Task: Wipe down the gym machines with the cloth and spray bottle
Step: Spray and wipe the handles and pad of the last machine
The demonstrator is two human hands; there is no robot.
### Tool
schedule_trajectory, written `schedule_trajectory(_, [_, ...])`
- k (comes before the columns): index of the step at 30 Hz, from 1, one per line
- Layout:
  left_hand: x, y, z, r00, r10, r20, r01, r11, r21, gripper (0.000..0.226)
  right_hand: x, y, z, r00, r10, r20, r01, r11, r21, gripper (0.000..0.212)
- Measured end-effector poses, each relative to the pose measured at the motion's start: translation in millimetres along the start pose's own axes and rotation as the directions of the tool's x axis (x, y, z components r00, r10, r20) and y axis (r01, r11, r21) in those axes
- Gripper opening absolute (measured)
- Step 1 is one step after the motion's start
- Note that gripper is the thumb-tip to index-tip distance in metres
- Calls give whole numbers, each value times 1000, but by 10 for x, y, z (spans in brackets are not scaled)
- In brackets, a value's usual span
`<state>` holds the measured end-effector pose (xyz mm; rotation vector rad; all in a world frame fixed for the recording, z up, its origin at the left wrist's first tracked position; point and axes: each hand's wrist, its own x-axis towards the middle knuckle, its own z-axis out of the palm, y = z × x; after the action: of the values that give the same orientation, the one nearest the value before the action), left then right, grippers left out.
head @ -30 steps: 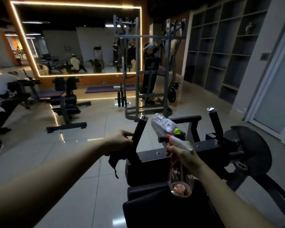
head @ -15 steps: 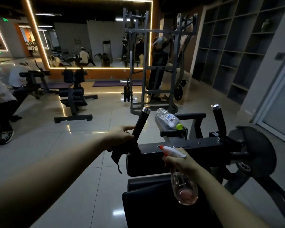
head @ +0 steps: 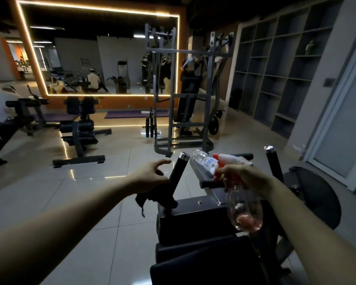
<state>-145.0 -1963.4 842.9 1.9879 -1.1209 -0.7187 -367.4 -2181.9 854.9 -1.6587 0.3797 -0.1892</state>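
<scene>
- Glossy floor tiles (head: 90, 182) run under a dim gym. Nearest stands a black machine (head: 193, 219), and its left handle post (head: 179, 171) is the landmark.
- The dark cloth (head: 144, 199) is bunched at the foot of the post with a tail hanging loose. The left hand (head: 150, 177) has its grip closed on it with the lower fingers, the forefinger stretched out.
- The spray bottle (head: 246, 210) hangs right of the post. The right hand (head: 240, 177) has its grip clamped round the neck, and the nozzle is aimed at the post's top.
- Contents — the spray bottle is clear, with only a little pinkish liquid pooled at the bottom. A water bottle (head: 203, 160) lies on its side just right of the post; I cannot tell how full it is.
- Risks — mist would likely land on the water bottle, which lies right under the nozzle, or drift onto the tiles left of the post and make them slick. So low a fill may sputter. The loose tail could snag the post, or the partial hold could let the cloth drop.
- Beyond the post stand a grey rack (head: 179, 99) and a lit mirror (head: 101, 58).
</scene>
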Motion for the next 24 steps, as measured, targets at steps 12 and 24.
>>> schedule_trajectory(12, [377,-12,-502,977,157,142,-186,959,215,21,199,-55,-288,981,190,-29,-190,982,-10,60])
schedule_trajectory(24, [508,-235,-517,969,227,99,-243,949,203,8,129,460,383,984,176,-23,-177,983,-46,43])
